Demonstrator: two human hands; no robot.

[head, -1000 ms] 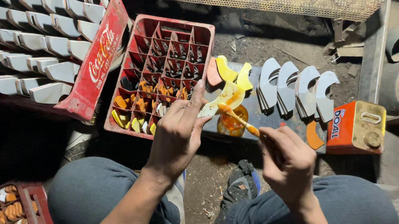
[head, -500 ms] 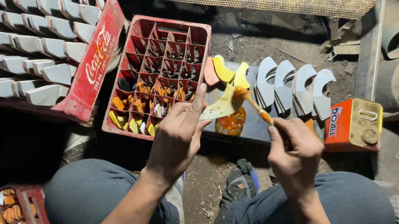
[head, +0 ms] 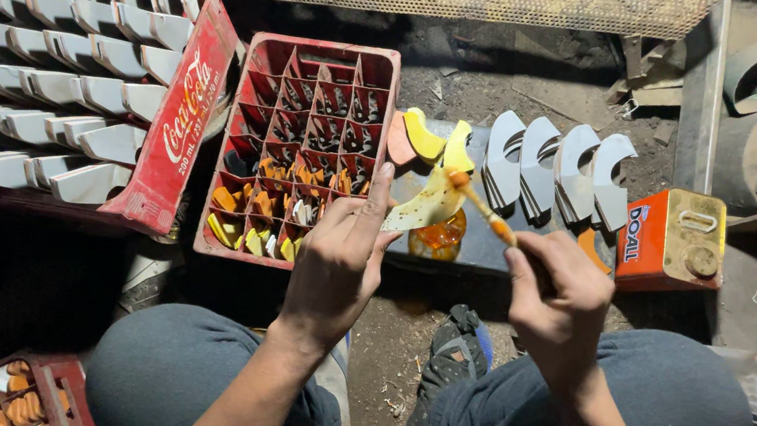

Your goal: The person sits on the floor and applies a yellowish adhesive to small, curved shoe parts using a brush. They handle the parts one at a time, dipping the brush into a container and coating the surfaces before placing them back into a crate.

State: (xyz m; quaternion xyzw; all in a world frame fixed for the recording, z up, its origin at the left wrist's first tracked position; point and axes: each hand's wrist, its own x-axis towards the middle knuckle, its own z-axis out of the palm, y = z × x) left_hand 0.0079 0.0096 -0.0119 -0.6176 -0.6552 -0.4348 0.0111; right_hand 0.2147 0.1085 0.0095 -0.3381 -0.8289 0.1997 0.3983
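My left hand (head: 343, 258) holds a curved white piece (head: 420, 207) partly coated in yellow, just above a small jar of orange paint (head: 440, 238). My right hand (head: 555, 297) grips a thin brush (head: 481, 207) whose tip touches the piece's upper end. Beyond the jar, painted yellow and orange curved pieces (head: 425, 139) and several unpainted grey-white ones (head: 553, 165) stand on a dark board (head: 479, 249).
A red divided crate (head: 316, 61) holds painted pieces in its near cells. Left of it a tipped red crate (head: 180, 126) fronts rows of white pieces (head: 34, 87). An orange oil can (head: 670, 239) stands at right. My knees and a sandal (head: 454, 342) are below.
The brush has shifted along the piece toward its upper end. Both hands stay in nearly the same place.
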